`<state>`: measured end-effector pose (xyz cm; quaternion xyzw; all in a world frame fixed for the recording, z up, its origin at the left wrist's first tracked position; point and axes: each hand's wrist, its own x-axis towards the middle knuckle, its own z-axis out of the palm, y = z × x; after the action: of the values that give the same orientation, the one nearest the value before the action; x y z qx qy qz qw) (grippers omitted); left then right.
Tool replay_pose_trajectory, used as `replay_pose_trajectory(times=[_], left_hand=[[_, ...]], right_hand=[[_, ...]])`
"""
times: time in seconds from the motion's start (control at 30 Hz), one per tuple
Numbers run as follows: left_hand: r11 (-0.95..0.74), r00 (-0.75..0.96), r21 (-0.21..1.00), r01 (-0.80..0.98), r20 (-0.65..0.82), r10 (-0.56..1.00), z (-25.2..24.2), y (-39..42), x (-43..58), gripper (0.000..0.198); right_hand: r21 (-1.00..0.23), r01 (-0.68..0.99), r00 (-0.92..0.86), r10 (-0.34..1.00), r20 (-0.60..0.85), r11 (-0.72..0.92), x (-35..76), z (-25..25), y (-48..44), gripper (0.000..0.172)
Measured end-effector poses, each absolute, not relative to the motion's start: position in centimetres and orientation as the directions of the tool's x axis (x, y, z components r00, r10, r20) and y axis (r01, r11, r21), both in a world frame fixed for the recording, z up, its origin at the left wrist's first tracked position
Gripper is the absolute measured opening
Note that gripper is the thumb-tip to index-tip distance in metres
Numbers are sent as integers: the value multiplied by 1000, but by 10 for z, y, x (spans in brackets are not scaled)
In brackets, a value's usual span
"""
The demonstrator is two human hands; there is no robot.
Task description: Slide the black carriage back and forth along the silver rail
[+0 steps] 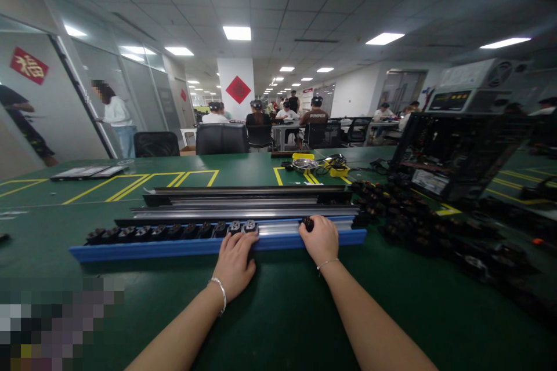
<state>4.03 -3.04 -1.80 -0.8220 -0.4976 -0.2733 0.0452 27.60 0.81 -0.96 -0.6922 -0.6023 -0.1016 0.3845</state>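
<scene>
A long blue rail [143, 249] lies across the green table in front of me, with a silver channel on top. A row of several black socket modules [174, 231] sits in the channel from its left end to the middle. My left hand [235, 262] rests on the rail's front edge, fingers curled against the last modules in the row. My right hand [319, 239] is closed on one black socket module [308, 223] and holds it on the channel, a gap to the right of the row.
Two more black and silver rails [243, 197] lie behind the blue one. A pile of loose black modules [404, 217] spreads at the right, below a black frame [456, 151]. A metal bowl [304, 164], office chairs and several seated people are farther back.
</scene>
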Motion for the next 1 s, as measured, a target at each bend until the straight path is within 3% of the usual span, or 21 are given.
replay_pose_trajectory(times=[1.0], left_hand=[[-498,360,169,851,503,786,-20,-29,39,52]], right_hand=[[-419,908,304,729,614,-26,282,-11,11,19]])
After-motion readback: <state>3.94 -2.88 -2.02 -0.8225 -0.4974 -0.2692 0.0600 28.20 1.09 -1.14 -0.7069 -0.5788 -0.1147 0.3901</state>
